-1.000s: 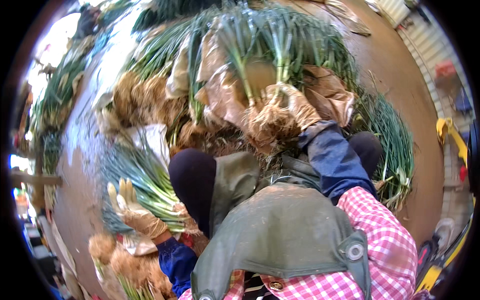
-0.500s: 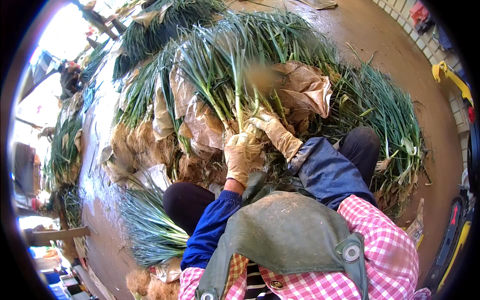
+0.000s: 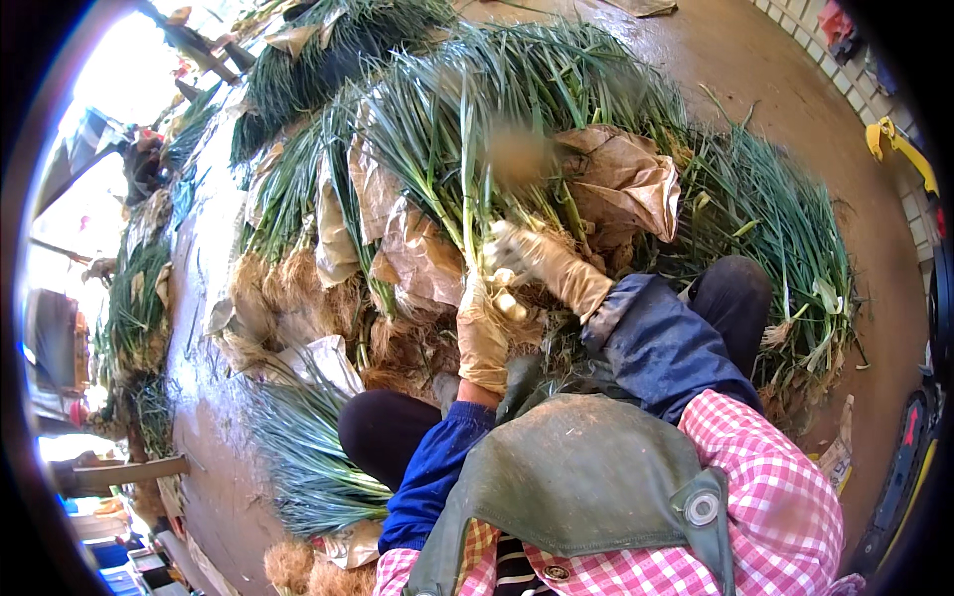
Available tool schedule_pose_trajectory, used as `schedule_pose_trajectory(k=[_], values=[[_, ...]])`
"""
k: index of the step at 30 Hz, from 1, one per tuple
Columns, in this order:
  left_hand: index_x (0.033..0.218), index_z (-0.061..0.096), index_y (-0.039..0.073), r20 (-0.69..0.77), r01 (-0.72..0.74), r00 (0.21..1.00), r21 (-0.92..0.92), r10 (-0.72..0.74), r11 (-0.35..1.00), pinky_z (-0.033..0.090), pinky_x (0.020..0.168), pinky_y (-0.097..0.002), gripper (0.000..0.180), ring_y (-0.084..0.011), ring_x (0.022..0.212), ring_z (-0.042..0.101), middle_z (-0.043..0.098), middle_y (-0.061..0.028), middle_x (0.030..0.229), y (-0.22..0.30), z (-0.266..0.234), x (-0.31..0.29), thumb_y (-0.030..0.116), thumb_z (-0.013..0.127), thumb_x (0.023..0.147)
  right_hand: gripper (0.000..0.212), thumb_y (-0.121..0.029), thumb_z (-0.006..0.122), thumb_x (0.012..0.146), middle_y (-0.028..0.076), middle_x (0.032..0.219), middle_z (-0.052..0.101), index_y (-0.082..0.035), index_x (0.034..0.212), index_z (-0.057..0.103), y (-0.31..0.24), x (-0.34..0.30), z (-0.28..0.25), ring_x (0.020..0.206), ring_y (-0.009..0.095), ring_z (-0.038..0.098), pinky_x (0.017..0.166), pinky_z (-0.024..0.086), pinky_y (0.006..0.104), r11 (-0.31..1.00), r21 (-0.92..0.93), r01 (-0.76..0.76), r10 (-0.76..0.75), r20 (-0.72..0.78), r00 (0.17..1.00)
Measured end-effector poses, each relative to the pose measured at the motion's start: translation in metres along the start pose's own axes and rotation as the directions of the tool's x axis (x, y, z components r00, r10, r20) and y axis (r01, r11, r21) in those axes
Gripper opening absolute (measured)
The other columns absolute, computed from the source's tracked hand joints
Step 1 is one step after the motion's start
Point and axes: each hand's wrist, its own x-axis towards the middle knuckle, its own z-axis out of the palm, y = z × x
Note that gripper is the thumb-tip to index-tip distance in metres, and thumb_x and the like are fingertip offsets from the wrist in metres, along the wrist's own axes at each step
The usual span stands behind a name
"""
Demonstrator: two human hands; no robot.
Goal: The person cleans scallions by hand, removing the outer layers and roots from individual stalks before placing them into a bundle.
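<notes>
My left hand (image 3: 484,333), in a tan and white rubber glove, is closed round the root ends of a few spring onions (image 3: 467,214). Their pale stems and green leaves point away from me. Just right of those stems is my right hand (image 3: 547,263), gloved alike; its fingers are smeared by motion and their grip cannot be made out. Beyond both hands spreads a large heap of spring onions (image 3: 556,74), with crumpled brown paper (image 3: 624,184) lying on it. Shaggy roots and loose stems lie under my hands.
At my left knee rests a bundle of spring onions (image 3: 308,447), with brown roots (image 3: 288,566) below it. More spring onions (image 3: 785,238) lie at the right. Another pile (image 3: 328,60) stands far left. A yellow-handled tool (image 3: 899,154) is by the tiled wall.
My right hand has shifted slightly and its fingers now blur beside the stems. My left hand still grips the root ends, its fingers lower on them. The whole view has moved slightly.
</notes>
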Motion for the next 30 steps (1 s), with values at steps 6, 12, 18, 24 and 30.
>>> schedule_pose_trajectory(k=[6, 12, 18, 24, 30], values=[[0.086, 0.054, 0.017, 0.010, 0.087, 0.996, -0.123, -0.087, 0.989, 0.028, 0.034, -0.0221, 0.025, -0.0080, 0.037, 0.034, 0.050, 0.0024, 0.057, -0.006, 0.003, 0.004, 0.035, 0.044, 0.098, 0.031, -0.034, 0.062, 0.088, 0.004, 0.079, 0.064, -0.004, 0.097, 0.065, 0.001, -0.003, 0.033, 0.071, 0.014, 0.060, 0.061, 0.048, 0.0268, 0.969, -0.206, 0.134, -0.120, 0.078, 0.990], [0.097, 0.061, 0.008, -0.180, 0.100, 0.977, -0.071, -0.112, 0.992, 0.046, 0.045, -0.0205, 0.039, -0.0108, 0.053, 0.055, 0.059, -0.0006, 0.069, -0.010, 0.013, 0.005, 0.045, 0.048, 0.094, 0.030, -0.035, 0.055, 0.091, 0.011, 0.079, 0.065, -0.008, 0.092, 0.068, -0.007, -0.055, 0.026, 0.067, 0.023, 0.060, 0.063, 0.051, 0.0348, -0.044, -0.933, 0.357, -0.547, 0.321, 0.773], [0.087, 0.063, 0.004, 0.083, 0.086, 0.992, 0.122, -0.097, 0.989, 0.035, 0.035, -0.0184, 0.043, -0.0065, 0.043, 0.046, 0.056, 0.0001, 0.063, 0.007, -0.020, 0.003, 0.043, 0.047, 0.095, 0.027, -0.030, 0.053, 0.095, 0.003, 0.077, 0.065, -0.007, 0.087, 0.063, -0.016, -0.055, 0.034, 0.068, 0.012, 0.061, 0.062, 0.050, 0.0250, 0.858, -0.248, 0.450, -0.484, -0.094, 0.870], [0.092, 0.056, 0.005, 0.305, 0.160, 0.943, -0.060, -0.135, 0.985, 0.045, 0.041, -0.0256, 0.036, -0.0120, 0.048, 0.051, 0.060, -0.0056, 0.075, -0.003, 0.000, -0.010, 0.038, 0.043, 0.098, 0.048, -0.043, 0.049, 0.094, 0.011, 0.102, 0.064, -0.002, 0.117, 0.056, -0.003, 0.039, 0.017, 0.083, 0.018, 0.061, 0.071, 0.050, 0.0317, 0.873, 0.482, -0.076, -0.131, 0.382, 0.915], [0.100, 0.059, 0.002, 0.033, 0.225, 0.974, -0.024, -0.224, 0.974, 0.046, 0.047, -0.0284, 0.039, -0.0153, 0.055, 0.053, 0.057, -0.0042, 0.072, 0.003, -0.009, -0.003, 0.039, 0.046, 0.096, 0.037, -0.038, 0.053, 0.091, 0.013, 0.079, 0.064, -0.004, 0.085, 0.065, -0.010, 0.031, 0.051, 0.073, 0.030, 0.061, 0.066, 0.046, 0.0402, 0.225, -0.965, 0.134, -0.580, -0.022, 0.814]])
